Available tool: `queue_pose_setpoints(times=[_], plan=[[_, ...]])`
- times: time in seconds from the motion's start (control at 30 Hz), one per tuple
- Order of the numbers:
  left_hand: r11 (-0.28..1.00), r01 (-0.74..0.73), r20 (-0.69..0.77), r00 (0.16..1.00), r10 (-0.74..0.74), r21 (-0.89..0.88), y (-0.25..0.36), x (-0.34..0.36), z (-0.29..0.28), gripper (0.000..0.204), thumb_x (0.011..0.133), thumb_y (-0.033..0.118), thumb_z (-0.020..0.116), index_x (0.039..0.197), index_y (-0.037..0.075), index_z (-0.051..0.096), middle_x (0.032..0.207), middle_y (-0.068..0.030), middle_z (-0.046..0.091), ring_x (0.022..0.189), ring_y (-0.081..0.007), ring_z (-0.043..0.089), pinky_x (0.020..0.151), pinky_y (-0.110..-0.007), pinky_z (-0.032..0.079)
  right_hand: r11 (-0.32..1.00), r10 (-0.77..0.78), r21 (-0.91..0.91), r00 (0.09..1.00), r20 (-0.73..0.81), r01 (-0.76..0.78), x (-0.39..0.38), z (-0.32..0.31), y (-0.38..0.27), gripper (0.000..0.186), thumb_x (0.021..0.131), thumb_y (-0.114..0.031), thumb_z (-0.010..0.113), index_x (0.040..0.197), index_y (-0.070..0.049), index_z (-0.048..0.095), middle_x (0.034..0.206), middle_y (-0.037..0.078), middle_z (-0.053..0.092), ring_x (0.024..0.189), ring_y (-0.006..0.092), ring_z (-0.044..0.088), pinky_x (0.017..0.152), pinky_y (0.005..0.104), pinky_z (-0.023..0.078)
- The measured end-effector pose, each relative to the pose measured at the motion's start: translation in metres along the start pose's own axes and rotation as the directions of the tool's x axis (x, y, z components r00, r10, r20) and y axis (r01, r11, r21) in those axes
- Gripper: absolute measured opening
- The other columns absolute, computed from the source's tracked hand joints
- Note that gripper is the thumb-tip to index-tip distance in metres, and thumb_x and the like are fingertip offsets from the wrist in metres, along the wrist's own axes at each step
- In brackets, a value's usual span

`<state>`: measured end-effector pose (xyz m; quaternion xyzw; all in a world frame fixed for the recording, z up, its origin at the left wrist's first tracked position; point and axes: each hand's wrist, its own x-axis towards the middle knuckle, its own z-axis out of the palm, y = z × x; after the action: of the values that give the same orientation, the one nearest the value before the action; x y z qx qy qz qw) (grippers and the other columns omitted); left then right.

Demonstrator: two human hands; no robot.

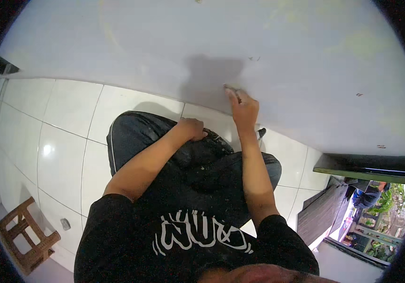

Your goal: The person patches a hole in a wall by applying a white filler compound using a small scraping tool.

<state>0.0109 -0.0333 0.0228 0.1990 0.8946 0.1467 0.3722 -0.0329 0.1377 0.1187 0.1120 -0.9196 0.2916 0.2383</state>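
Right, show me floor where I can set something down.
Widest: the white tiles left of the left knee, bounded by the wall above and the brown stool and small grey object below. A smaller patch lies right of the right knee. Crowded: the middle, with left hand, right hand and knees.

Got the bare, bent-fingered right hand [246,111] stretched way out front on a bare right forearm [255,177], plus the bare, loosely curled left hand [192,129] parked lower by the folded, dark-trousered legs [138,134], with the bare left forearm [148,167] angled kinda inward.
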Motion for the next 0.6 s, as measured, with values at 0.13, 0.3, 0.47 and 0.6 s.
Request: queue_pose_setpoints(times=[0.13, 0.3, 0.47, 0.6], plan=[[1.000, 0.012, -0.140, 0.990, -0.011, 0.005, -0.003, -0.004, 0.006, 0.052, 0.095, 0.048, 0.052, 0.119, 0.003, 0.065, 0.123, -0.0169, 0.065, 0.116, -0.0346, 0.061, 0.098, -0.051, 0.047, 0.997, -0.055, 0.053, 0.996, -0.076, 0.060, 0.003, -0.013, -0.024, 0.036, 0.088, -0.027, 0.072, 0.068, 0.000, 0.060, 0.053, 0.010, 0.045, 0.048, 0.0138, 0.037, 0.047, 0.0314, 0.036], [0.998, 0.057, 0.020, 0.998, -0.057, 0.009, 0.013, -0.012, -0.017, 0.054, 0.097, 0.049, 0.050, 0.124, 0.004, 0.062, 0.128, -0.0154, 0.063, 0.120, -0.0335, 0.059, 0.098, -0.050, 0.047, 0.995, -0.053, 0.085, 0.998, -0.038, 0.056, -0.001, -0.005, -0.001, 0.033, 0.088, -0.026, 0.072, 0.069, -0.001, 0.062, 0.053, 0.011, 0.049, 0.046, 0.0137, 0.039, 0.047, 0.0299, 0.038], [0.998, 0.047, -0.031, 0.998, -0.046, 0.037, 0.002, -0.004, 0.000, 0.064, 0.096, 0.057, 0.045, 0.129, 0.003, 0.053, 0.127, -0.0209, 0.061, 0.121, -0.0363, 0.057, 0.103, -0.050, 0.045, 0.997, -0.014, 0.078, 0.997, -0.081, 0.020, 0.004, -0.011, -0.013, 0.031, 0.088, -0.028, 0.072, 0.075, 0.000, 0.067, 0.055, 0.012, 0.054, 0.047, 0.0127, 0.045, 0.048, 0.0295, 0.040], [0.999, 0.037, -0.038, 0.999, -0.037, 0.006, 0.005, -0.003, -0.002, 0.053, 0.096, 0.048, 0.052, 0.122, 0.004, 0.063, 0.127, -0.0170, 0.063, 0.119, -0.0340, 0.059, 0.100, -0.051, 0.046, 0.992, -0.125, -0.030, 0.992, 0.007, 0.125, -0.002, 0.001, 0.002, 0.028, 0.089, -0.025, 0.071, 0.076, 0.000, 0.068, 0.056, 0.011, 0.056, 0.045, 0.0123, 0.043, 0.047, 0.0286, 0.039]])
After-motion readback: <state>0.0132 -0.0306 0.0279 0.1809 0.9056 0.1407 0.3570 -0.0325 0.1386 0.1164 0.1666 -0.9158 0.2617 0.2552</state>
